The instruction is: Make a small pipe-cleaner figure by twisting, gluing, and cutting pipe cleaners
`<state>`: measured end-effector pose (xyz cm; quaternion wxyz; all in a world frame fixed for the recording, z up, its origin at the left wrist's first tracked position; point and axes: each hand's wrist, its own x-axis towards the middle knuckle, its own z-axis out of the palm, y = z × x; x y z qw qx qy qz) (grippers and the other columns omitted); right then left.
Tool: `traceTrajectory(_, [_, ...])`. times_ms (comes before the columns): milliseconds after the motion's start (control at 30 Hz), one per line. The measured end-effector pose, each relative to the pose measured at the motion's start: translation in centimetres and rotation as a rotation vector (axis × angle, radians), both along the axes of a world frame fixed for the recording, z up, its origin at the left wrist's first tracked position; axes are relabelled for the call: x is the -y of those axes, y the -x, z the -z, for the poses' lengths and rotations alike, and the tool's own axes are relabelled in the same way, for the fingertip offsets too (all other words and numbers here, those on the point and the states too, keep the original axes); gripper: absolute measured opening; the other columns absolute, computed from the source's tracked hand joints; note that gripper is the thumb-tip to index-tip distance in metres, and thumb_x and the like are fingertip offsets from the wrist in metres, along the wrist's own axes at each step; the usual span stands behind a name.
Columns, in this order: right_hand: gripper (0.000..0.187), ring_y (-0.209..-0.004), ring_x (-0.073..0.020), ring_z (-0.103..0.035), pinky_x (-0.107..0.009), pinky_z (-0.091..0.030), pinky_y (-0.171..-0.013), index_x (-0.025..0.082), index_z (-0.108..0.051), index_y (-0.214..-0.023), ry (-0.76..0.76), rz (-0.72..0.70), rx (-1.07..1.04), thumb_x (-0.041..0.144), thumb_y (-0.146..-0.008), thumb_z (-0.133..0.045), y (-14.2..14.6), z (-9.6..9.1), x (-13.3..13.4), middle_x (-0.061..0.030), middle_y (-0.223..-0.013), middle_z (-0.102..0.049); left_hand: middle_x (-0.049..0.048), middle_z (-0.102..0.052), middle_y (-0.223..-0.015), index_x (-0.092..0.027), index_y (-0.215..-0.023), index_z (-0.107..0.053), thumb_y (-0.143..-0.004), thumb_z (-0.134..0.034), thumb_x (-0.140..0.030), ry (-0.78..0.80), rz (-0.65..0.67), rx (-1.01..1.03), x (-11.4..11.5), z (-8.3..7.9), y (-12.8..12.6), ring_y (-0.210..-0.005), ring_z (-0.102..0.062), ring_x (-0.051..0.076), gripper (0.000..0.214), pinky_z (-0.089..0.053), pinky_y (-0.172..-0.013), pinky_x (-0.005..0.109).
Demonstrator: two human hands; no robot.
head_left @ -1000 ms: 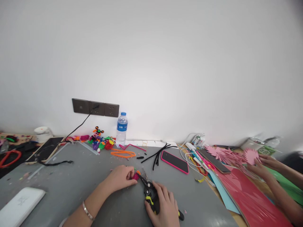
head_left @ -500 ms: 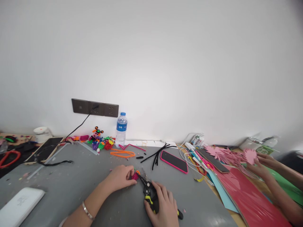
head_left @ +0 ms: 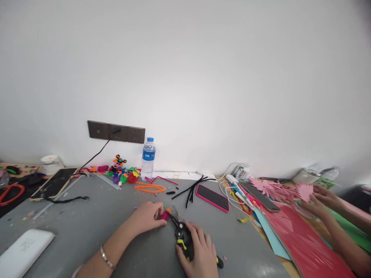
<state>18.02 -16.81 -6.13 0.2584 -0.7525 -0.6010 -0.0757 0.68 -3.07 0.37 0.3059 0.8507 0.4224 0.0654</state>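
Note:
Between the thumb and fingers of my left hand [head_left: 147,217] is a small magenta and orange pipe-cleaner piece [head_left: 165,214], partly hidden by the fingers. My right hand [head_left: 199,247] is wrapped round black and yellow pliers [head_left: 180,231], whose jaws point up and left and reach the orange end of the piece. Ahead of my hands lie folded orange pipe cleaners [head_left: 150,187], a bent magenta one [head_left: 162,179] and a bunch of black ones [head_left: 193,190].
A water bottle [head_left: 148,160] stands near the wall beside several colourful pipe-cleaner figures [head_left: 123,170]. A pink-cased phone [head_left: 213,198] lies right of centre. A white power bank [head_left: 26,251] is at left. On the right, another person's hands [head_left: 321,202] hold pink paper [head_left: 305,191] above red sheets [head_left: 307,235].
My hands, the pliers and the small piece stay almost still. At the right, the other person's hands and the pink paper shift slightly.

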Motion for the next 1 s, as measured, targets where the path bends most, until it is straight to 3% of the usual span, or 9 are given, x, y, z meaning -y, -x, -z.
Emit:
traceTrajectory(233, [0.048, -0.1, -0.0298, -0.057, -0.039, -0.046, -0.078, 0.028, -0.055, -0.121, -0.023, -0.008, -0.012, 0.031, -0.073, -0.058, -0.1, 0.1, 0.0, -0.0074, -0.116, -0.062, -0.0019, -0.058, -0.063, -0.021, -0.064, -0.048, -0.071, -0.064, -0.044, -0.083, -0.007, -0.011, 0.2, 0.5, -0.3, -0.059, -0.051, 0.015, 0.029, -0.023, -0.05, 0.024])
traceTrajectory(500, [0.052, -0.099, -0.032, -0.058, -0.042, -0.047, -0.076, 0.029, -0.055, -0.121, -0.026, 0.004, -0.025, 0.029, -0.069, -0.059, -0.2, 0.7, -0.2, -0.0071, -0.116, -0.064, 0.0015, -0.061, -0.064, -0.021, -0.063, -0.049, -0.076, -0.057, -0.041, -0.214, 0.017, -0.068, 0.4, 1.2, -0.7, -0.062, -0.055, 0.018, 0.025, -0.021, -0.052, 0.027])
traceTrajectory(833, [0.05, -0.098, -0.035, -0.059, -0.048, -0.043, -0.081, 0.026, -0.055, -0.121, -0.094, 0.03, 0.016, 0.036, -0.072, -0.06, -0.1, 1.2, -0.2, -0.0106, -0.114, -0.065, 0.0009, -0.061, -0.063, -0.021, -0.061, -0.047, -0.075, -0.056, -0.044, -0.209, -0.001, -0.107, 0.6, 1.2, -0.7, -0.059, -0.055, 0.018, 0.029, -0.02, -0.05, 0.027])
traceTrajectory(1000, [0.059, -0.097, -0.0366, -0.061, -0.049, -0.043, -0.081, 0.023, -0.049, -0.128, -0.15, -0.017, -0.01, 0.044, -0.073, -0.059, -0.5, 2.1, 0.0, -0.0138, -0.116, -0.064, 0.0006, -0.06, -0.063, -0.021, -0.061, -0.047, -0.076, -0.055, -0.045, -0.219, 0.008, -0.1, 0.4, 1.6, -0.7, -0.06, -0.056, 0.018, 0.029, -0.021, -0.051, 0.026])
